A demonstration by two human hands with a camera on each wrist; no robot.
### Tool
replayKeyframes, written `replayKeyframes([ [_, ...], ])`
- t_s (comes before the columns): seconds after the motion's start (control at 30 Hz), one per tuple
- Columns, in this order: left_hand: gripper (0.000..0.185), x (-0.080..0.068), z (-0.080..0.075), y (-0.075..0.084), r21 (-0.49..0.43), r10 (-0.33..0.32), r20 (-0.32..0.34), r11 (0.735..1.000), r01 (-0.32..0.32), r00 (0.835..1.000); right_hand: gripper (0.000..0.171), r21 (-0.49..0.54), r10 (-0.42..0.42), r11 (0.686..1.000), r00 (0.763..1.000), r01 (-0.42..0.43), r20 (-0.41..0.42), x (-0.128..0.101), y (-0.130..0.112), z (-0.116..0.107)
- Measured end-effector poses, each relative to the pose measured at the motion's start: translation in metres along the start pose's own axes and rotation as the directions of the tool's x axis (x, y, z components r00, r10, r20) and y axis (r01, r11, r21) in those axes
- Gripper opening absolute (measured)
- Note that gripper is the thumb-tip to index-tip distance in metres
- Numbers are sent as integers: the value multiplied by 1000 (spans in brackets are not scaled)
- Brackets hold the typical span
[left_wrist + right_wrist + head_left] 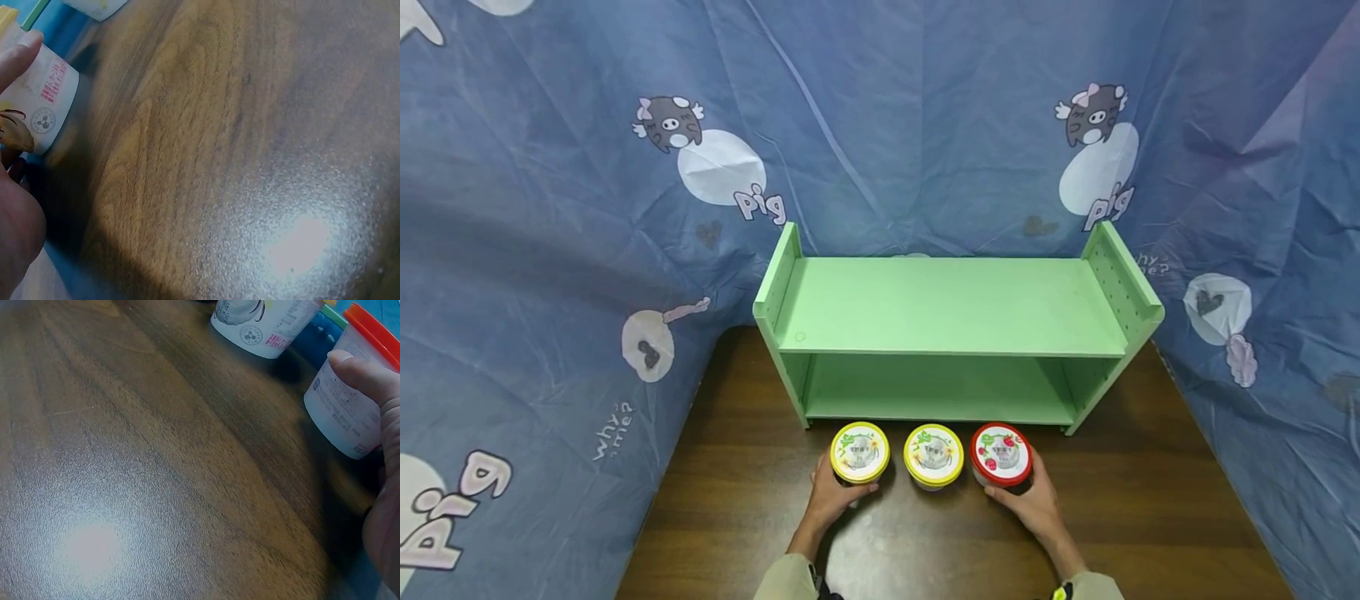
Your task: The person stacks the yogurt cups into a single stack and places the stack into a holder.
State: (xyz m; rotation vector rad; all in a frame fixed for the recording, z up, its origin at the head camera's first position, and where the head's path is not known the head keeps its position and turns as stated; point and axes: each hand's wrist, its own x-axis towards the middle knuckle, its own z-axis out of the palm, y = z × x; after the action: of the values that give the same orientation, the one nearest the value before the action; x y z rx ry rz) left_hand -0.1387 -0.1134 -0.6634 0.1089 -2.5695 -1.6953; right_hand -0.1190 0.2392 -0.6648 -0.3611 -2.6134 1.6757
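Observation:
Three lidded tubs stand in a row on the wooden table, just in front of a green shelf. My left hand [832,493] grips the left yellow-lidded tub [860,452], its thumb across the near side of the white wall. At the other end my right hand [1034,497] holds the red-lidded tub [1001,454], whose lid shows berries. Between them stands a second yellow-lidded tub [933,455], touched by neither hand. In the right wrist view, the thumb [359,372] lies against the red-lidded tub's printed side. The far fingers of both hands are mostly hidden behind the tubs.
The two-level green shelf [940,304] has raised side panels and stands at the table's back. Blue cloth [880,125] with pig prints hangs behind and along both sides. Brown table surface [940,550] lies between the forearms, with a bright light reflection.

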Motion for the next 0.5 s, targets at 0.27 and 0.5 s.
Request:
replayKeyframes([
  [0.27, 96, 2, 2, -1, 12, -6, -6, 1000, 7, 1000, 108, -13, -3, 1000, 1000, 3, -5, 1, -1, 0],
  [0.5, 93, 2, 2, -1, 7, 2, -10, 1000, -2, 1000, 108, -6, -7, 1000, 1000, 7, -19, 2, 0, 2],
])
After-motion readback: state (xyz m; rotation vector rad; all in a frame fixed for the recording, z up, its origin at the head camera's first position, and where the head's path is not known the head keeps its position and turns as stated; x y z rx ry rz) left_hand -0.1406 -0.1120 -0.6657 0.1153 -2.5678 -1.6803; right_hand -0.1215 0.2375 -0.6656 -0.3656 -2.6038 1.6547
